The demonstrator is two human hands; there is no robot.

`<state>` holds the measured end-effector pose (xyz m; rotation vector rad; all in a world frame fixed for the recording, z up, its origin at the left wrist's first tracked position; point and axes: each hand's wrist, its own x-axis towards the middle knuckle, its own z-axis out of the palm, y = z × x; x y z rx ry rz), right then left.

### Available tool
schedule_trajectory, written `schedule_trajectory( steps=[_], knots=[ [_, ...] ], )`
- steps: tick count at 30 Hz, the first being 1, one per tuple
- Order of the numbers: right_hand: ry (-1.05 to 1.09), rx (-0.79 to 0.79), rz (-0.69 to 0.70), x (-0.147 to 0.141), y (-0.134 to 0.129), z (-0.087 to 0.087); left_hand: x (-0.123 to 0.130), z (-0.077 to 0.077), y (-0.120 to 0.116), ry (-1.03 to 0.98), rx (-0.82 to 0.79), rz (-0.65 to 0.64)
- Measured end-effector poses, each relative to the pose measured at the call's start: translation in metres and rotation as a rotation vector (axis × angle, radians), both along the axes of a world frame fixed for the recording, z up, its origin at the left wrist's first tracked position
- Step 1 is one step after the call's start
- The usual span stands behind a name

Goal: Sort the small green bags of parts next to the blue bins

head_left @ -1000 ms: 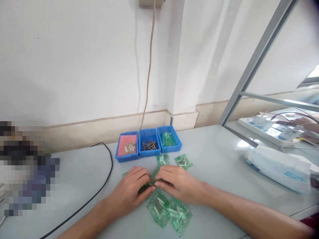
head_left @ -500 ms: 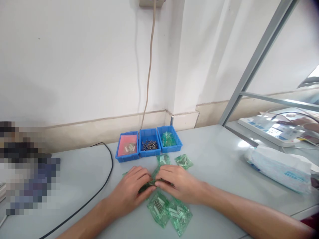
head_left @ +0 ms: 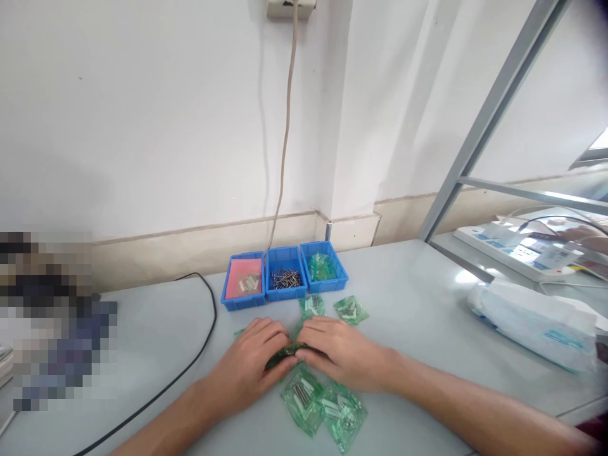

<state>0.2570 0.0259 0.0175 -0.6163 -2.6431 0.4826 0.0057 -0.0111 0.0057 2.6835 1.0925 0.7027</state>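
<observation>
My left hand (head_left: pixel 259 354) and my right hand (head_left: pixel 335 351) meet over the table, both pinching the edge of one green plastic bag (head_left: pixel 287 352). Fingers cover most of that bag, so its contents are hidden. Just in front of the hands lie two filled green bags, one with screws and white plugs (head_left: pixel 303 398) and another with similar pieces (head_left: pixel 342 413). Beyond the fingertips are two more filled green bags, a nearer one (head_left: pixel 312 305) and one to its right (head_left: pixel 351 310). Further green plastic shows partly beneath the hands.
Three blue bins stand by the wall: a left bin (head_left: pixel 244 304) with pink sheet and white plugs, a middle bin (head_left: pixel 286 293) of screws, a right bin (head_left: pixel 327 285) of green bags. A black cable (head_left: pixel 209 329) curves at left; a tissue pack (head_left: pixel 532 326) lies right.
Both hands stay almost in place, still pinching the green bag. The right thumb has shifted slightly along its edge. The view has tilted very slightly.
</observation>
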Motion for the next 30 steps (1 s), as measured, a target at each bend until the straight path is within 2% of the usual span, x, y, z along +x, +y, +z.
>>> schedule_trajectory(
  steps=[30],
  knots=[
    [0.086, 0.033, 0.016, -0.0019, 0.0000, -0.0007, 0.0005, 0.0020, -0.0009, -0.021, 0.003, -0.013]
  ],
)
